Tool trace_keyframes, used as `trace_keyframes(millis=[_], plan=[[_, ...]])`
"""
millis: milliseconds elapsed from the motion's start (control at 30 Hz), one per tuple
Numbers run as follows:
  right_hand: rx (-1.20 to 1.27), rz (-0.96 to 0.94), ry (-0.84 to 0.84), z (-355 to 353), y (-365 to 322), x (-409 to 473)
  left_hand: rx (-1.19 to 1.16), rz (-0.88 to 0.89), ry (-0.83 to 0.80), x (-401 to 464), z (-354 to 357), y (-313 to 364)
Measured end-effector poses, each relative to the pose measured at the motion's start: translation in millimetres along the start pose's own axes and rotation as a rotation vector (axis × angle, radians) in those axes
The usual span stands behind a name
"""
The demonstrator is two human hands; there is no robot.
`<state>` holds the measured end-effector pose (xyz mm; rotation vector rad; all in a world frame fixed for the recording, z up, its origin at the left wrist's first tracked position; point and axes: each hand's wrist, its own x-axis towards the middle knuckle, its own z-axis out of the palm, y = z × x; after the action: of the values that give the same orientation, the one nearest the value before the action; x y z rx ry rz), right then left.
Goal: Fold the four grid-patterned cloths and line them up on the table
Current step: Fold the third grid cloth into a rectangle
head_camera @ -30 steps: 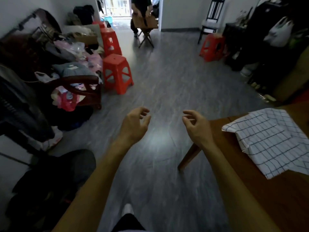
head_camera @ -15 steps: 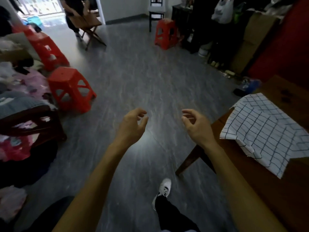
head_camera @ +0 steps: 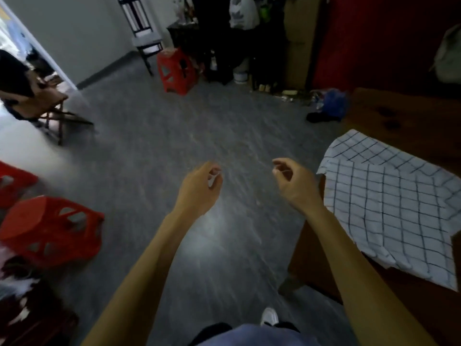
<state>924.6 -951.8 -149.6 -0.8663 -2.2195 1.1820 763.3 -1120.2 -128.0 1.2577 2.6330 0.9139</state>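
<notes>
Head view, going left to right. Sitting low on the grey floor far to the left of both hands: red plastic stool, blurred by motion. Hovering over the floor in mid-air: left hand, fingers loosely curled, gripping nothing, touching nothing. Hanging just to its right, a clear gap apart: right hand, fingers likewise loosely curled and holding nothing, close to the near corner of the wooden table without touching it. Standing well beyond the hands, by a dark chair: second red stool. Lying to the right of the right hand, spread flat and rumpled on the table: grid-patterned cloth, white with dark lines, its left edge reaching the table edge near that hand's wrist. Only one cloth showing. Peeking out at the bottom between the forearms: white shoe.
</notes>
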Motion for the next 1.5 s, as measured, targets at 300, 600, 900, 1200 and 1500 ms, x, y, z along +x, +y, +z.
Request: trace_keyframes(millis=[300, 600, 900, 1200, 1500], plan=[[-0.065, 0.249, 0.280, -20, 58, 59, -0.113, 0.216, -0.284, 133, 80, 10], [-0.063, 0.509, 0.582, -17, 60, 93, -0.258, 0.579, -0.542, 246, 137, 33], [-0.124, 0.765, 0.805, -12, 73, 65, -0.306, 0.834, -0.808, 270, 200, 86], [-0.114, 0.976, 0.943, -5, 147, 45, -0.081, 1.095, -1.026, 254, 299, 123], [-0.237, 1.109, 0.653, 0, 207, 62, 0.241, 1.406, -1.122, 250, 376, 133]])
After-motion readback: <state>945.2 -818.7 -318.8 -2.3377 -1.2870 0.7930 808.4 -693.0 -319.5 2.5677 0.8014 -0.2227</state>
